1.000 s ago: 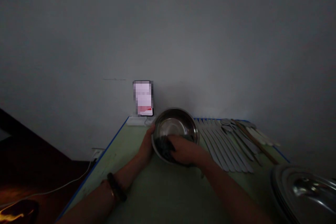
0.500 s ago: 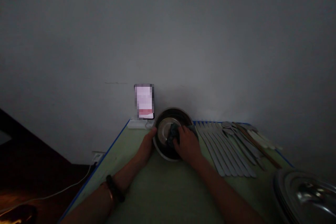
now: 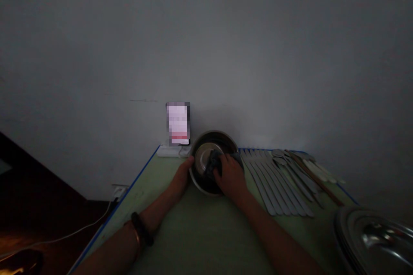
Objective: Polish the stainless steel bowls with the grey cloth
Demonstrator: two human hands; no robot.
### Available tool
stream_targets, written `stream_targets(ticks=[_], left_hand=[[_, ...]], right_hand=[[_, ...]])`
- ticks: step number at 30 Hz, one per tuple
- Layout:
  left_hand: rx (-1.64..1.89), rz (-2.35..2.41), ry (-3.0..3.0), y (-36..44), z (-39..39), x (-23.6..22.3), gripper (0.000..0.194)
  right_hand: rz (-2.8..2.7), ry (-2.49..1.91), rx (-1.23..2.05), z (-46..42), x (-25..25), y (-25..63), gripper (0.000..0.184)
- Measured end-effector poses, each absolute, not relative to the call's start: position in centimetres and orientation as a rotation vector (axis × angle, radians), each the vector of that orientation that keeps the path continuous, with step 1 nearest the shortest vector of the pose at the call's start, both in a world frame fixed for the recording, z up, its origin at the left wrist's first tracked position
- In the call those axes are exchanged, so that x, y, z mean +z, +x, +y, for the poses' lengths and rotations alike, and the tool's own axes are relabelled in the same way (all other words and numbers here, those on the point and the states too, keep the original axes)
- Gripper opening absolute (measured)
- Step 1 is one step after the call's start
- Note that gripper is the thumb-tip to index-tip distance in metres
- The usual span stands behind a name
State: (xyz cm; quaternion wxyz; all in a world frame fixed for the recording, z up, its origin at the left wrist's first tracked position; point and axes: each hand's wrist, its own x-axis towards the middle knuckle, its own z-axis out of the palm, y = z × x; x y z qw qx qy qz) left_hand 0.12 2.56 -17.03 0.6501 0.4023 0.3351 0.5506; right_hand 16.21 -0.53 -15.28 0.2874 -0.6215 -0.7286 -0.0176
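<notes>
A round metal bowl [image 3: 200, 184] is near the back edge of the green table, its shiny round bottom showing in the middle. My left hand [image 3: 183, 177] grips the bowl's left side, the thumb at the rim and the other fingers hidden by the hand and bowl. Bunched under my right hand [image 3: 232, 177] is a dark cloth [image 3: 213, 163], pressed against the right part of the bowl. The fingers of this hand are curled over the cloth, and some of it shows beyond them on the right.
Several forks [image 3: 274, 189] lie in a row right of the bowl, beside several spoons [image 3: 280, 157] and brown chopsticks [image 3: 318, 180]. Stacked metal lids or plates [image 3: 361, 227] sit front right. A phone [image 3: 178, 122] leans on the wall behind a white power strip [image 3: 167, 151].
Both hands keep their hold on the bowl and the cloth. The cloth looks slightly shifted on the metal, and the whole view has moved a little.
</notes>
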Motion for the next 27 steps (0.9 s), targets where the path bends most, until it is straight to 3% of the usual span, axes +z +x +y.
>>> stream_targets(ticks=[27], left_hand=[[1.258,0.781,0.865,0.49,2.29,-16.47,0.044]], right_hand=[[-1.963,-1.634,-0.005,-0.52,-15.25,16.38,0.028]])
